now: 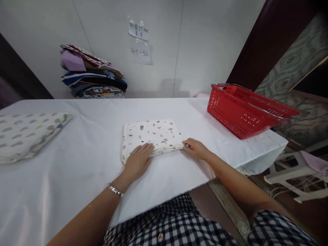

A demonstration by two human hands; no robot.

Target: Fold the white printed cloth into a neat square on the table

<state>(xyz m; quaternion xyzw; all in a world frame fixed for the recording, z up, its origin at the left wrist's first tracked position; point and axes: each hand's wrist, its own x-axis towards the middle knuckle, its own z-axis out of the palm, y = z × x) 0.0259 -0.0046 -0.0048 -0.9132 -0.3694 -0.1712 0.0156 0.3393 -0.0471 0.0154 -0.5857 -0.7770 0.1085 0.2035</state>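
Between both hands (164, 155) lies the folded printed cloth (152, 135), touching each.

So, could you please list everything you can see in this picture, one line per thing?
folded white cloth with small printed motifs: one, white, middle of the table, under both hands
white table cover: one, white, spread over the table
cream padded cloth with grey spots: one, cream, left end of the table
red plastic shopping basket: one, red, right end of the table
stack of folded mixed-colour fabrics: one stack, purple, navy and patterned, against the wall
paper notes: two, white, taped on the wall
white plastic stool: one, white, on the floor at right
left hand: flat on the cloth's near edge, silver bracelet at the wrist
right hand: fingers at the cloth's right corner
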